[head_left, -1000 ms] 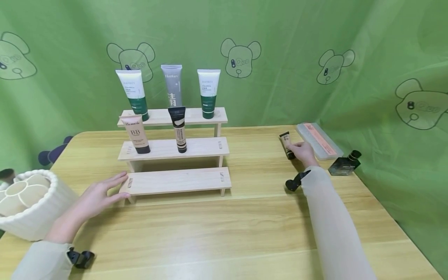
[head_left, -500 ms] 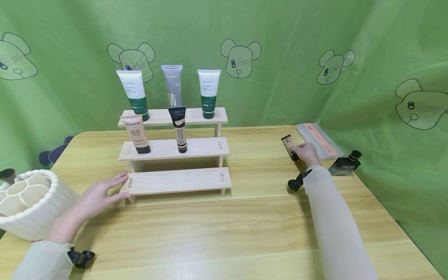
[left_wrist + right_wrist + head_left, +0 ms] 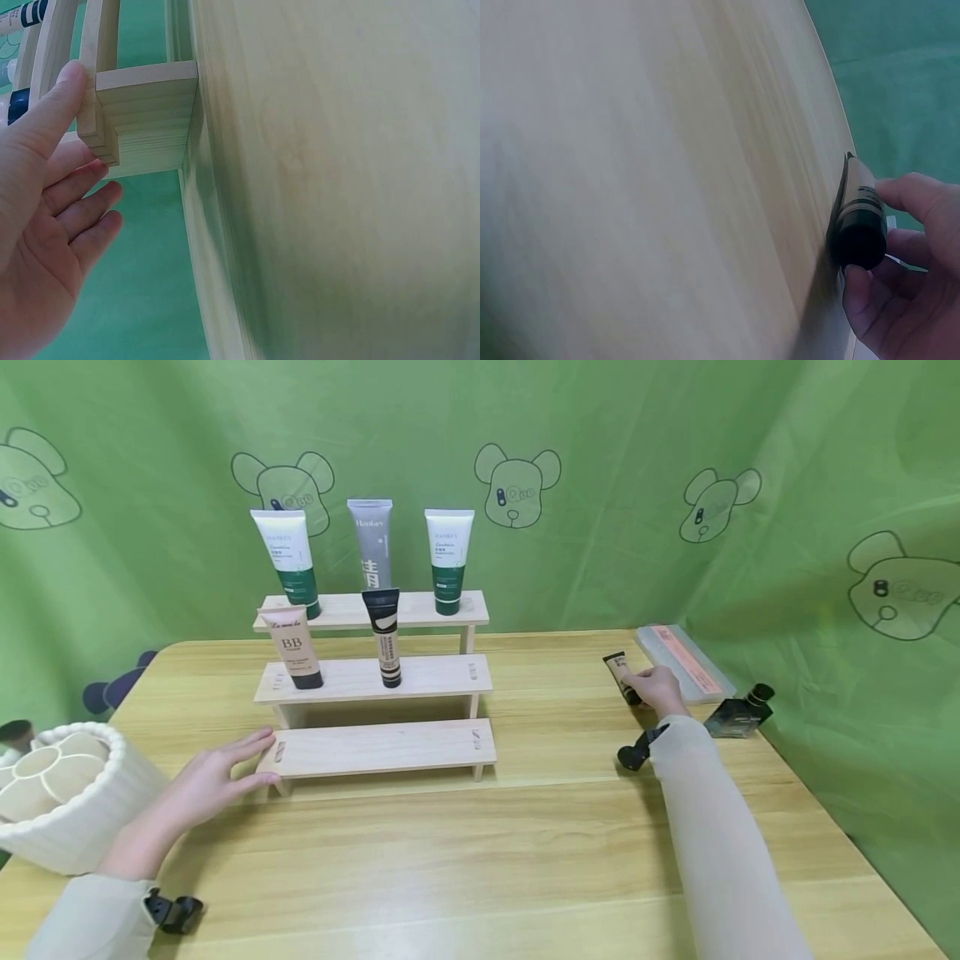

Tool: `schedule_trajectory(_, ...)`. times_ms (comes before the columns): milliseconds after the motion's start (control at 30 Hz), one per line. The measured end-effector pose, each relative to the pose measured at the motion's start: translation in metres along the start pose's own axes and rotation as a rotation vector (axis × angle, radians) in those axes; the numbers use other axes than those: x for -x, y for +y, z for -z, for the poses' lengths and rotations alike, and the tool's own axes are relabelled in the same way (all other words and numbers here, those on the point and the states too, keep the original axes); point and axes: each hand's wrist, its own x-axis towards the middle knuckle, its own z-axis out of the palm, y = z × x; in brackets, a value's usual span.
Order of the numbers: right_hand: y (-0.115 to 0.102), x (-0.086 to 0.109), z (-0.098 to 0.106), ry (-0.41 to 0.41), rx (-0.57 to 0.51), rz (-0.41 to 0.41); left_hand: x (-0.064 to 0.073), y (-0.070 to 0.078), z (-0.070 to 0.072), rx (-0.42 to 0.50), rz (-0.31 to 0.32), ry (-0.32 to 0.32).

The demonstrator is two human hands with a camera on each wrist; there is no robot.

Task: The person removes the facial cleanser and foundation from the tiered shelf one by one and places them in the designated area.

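Note:
My left hand [image 3: 206,785] holds the left end of the lowest board of a three-tier wooden display rack [image 3: 378,750], thumb at the front edge and index finger toward the back. The left wrist view shows the thumb [image 3: 56,109] against the rack's end [image 3: 150,97]. On the table's far right, my right hand [image 3: 656,687] pinches a small black and beige cosmetic tube [image 3: 621,677]. Its black cap [image 3: 861,241] points toward the right wrist camera, with fingers [image 3: 915,193] at the tube's side. The tube lies at or very near the tabletop; any gap cannot be told.
Three tubes, one a grey tube [image 3: 371,543], stand on the top tier. A pink BB tube [image 3: 292,646] and a black tube [image 3: 386,639] stand on the middle tier. A dark bottle [image 3: 738,714] and flat clear case [image 3: 686,664] lie right; a white pot [image 3: 97,802] stands left.
My right hand and the small tube have shifted slightly right and nearer me, mostly in the first half second. The left hand and rack stay in place.

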Motion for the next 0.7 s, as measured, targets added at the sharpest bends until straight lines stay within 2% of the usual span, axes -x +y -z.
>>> schedule_trajectory(500, 0.004, 0.004, 0.005, -0.007, -0.021, 0.01, 0.001, 0.001, 0.0, 0.007, -0.007, -0.004)
schedule_trajectory(700, -0.001, 0.008, 0.012, 0.015, -0.014, 0.052, 0.001, 0.003, 0.002, 0.008, 0.008, -0.014)
